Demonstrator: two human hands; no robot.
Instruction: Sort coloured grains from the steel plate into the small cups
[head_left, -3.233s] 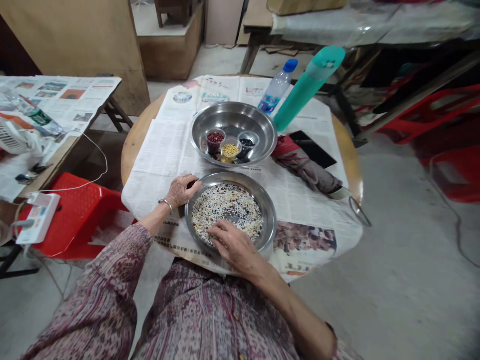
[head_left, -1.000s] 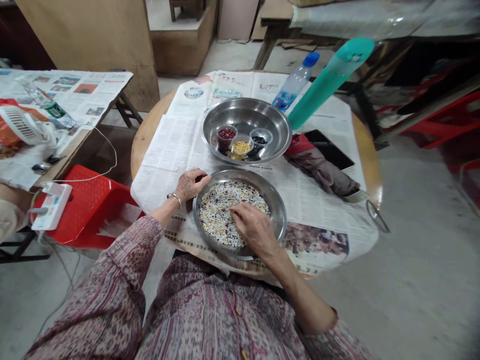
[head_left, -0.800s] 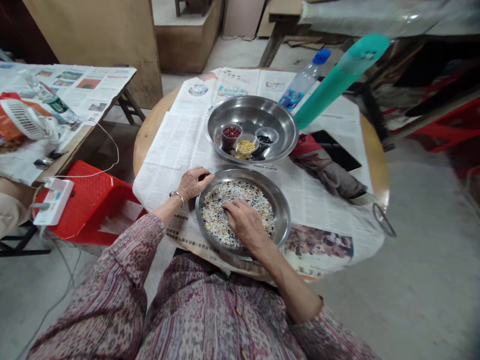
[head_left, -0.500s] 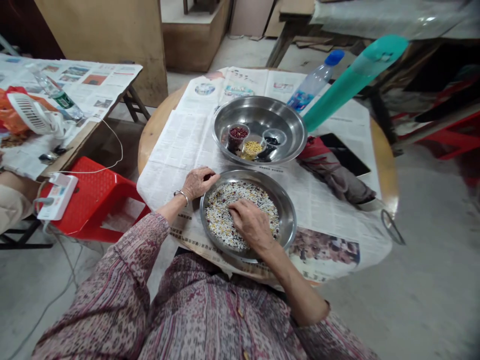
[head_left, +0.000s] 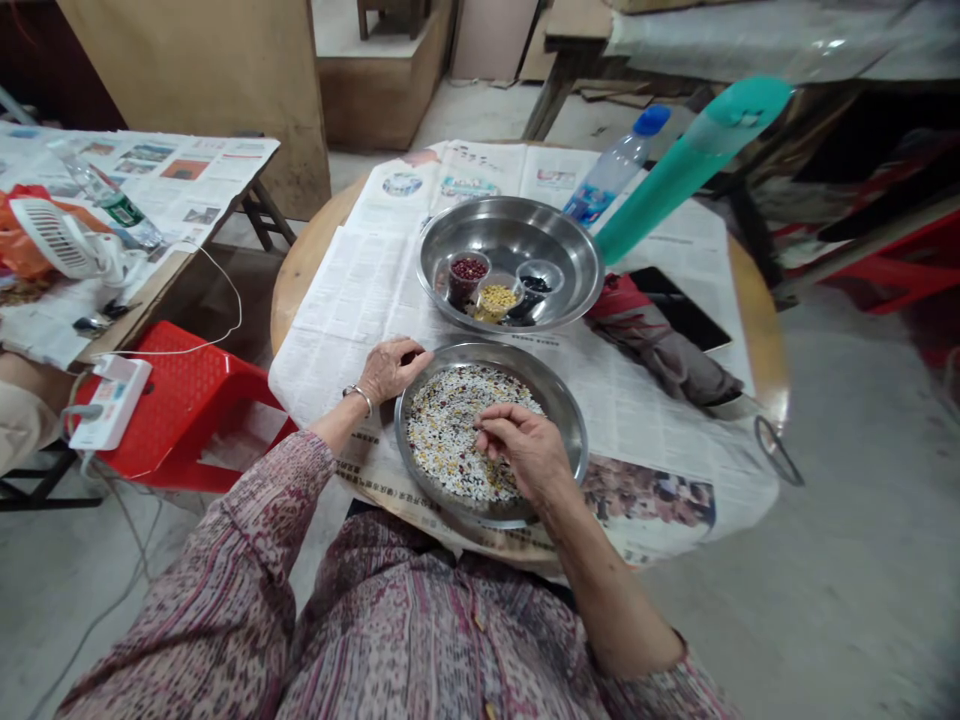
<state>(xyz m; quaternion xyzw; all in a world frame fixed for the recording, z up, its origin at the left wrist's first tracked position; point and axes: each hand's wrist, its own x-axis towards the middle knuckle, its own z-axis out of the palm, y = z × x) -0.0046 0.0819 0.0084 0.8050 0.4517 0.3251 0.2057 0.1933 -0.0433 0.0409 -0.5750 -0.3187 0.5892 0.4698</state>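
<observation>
A shallow steel basin point(head_left: 576, 425) stands nearest me, its floor covered by a mix of white rice grains point(head_left: 457, 405) with yellow, dark red and black beans among them. My left hand point(head_left: 391, 370), with a bangle at the wrist, holds the basin's left rim between thumb and bent fingers. Over the middle of the mix is my right hand point(head_left: 525, 445), thumb and fingertips pinched together. Whatever lies between those fingertips is too small to make out. Behind stands a deeper steel bowl point(head_left: 551, 225) holding small clear cups of red beans point(head_left: 469, 268), yellow beans point(head_left: 498, 297) and black beans point(head_left: 534, 284).
Newspaper point(head_left: 337, 290) covers the round table. A plastic bottle point(head_left: 611, 170), a green tube-like object point(head_left: 697, 165), a folded umbrella point(head_left: 667, 345) and a dark tablet point(head_left: 686, 310) lie around the right side. At left are a red stool point(head_left: 187, 380) with a power strip point(head_left: 112, 400), and a small fan point(head_left: 60, 235).
My right hand has shifted right and lifted slightly off the mix, its fingertips now pinched. My left hand stays at the basin's rim. The whole view has moved slightly.
</observation>
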